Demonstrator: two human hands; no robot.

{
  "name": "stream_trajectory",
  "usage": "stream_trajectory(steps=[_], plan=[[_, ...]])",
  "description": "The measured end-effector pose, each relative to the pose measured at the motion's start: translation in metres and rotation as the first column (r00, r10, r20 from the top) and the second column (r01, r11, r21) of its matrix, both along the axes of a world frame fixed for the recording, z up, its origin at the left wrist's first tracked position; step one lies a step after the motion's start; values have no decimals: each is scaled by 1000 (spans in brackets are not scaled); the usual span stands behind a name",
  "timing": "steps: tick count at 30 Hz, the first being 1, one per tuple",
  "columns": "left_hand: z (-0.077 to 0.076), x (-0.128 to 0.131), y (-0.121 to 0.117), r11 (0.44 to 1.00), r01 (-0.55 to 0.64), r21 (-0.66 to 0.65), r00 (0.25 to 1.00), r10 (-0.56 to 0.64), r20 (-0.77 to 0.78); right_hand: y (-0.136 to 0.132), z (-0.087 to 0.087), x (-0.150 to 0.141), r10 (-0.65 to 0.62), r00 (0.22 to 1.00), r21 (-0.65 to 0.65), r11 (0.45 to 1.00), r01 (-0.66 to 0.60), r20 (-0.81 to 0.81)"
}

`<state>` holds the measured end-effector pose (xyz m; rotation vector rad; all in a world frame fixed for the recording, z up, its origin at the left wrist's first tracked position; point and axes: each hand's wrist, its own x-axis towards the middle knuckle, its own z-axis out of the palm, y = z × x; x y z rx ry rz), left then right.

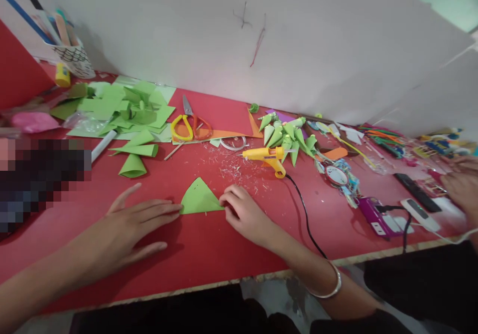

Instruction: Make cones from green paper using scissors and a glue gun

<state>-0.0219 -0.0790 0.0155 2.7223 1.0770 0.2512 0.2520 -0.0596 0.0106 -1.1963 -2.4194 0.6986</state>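
Note:
A quarter-circle piece of green paper (199,197) lies on the red tabletop in front of me, its straight edge toward me. My left hand (140,219) is stretched out flat, fingertips touching the paper's left corner. At the right corner, my right hand (242,212) has its fingers curled in a pinch on the paper. Beyond my left hand are rolled green paper cones (133,166). A yellow glue gun (267,156) lies past my right hand, its black cord running toward the table's front edge. Behind it is a pile of finished green cones (286,132).
Scissors (190,122) lie on red and orange sheets near the wall. Cut green papers (127,105) are heaped left of them, by a pen cup (74,57). A purple power box (377,217) is at right, near another person's hand (461,184). Paper scraps litter the middle.

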Motion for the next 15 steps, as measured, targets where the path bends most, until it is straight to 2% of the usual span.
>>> stream_trajectory(steps=[4, 8, 12, 15], plan=[[-3, 5, 4, 999, -46, -15, 999, 45, -30, -5, 2, -8, -36, 999, 44, 998, 35, 36], [-6, 19, 4, 991, -124, 51, 992, 125, -25, -7, 0, -16, -36, 996, 78, 997, 29, 88], [-1, 37, -1, 982, -138, 127, 985, 150, -87, -4, 1, -18, -5, 997, 38, 999, 2, 82], [0, 44, 1, 983, -123, 138, 986, 137, -98, -6, 9, -18, 57, 998, -56, 997, -55, 26]])
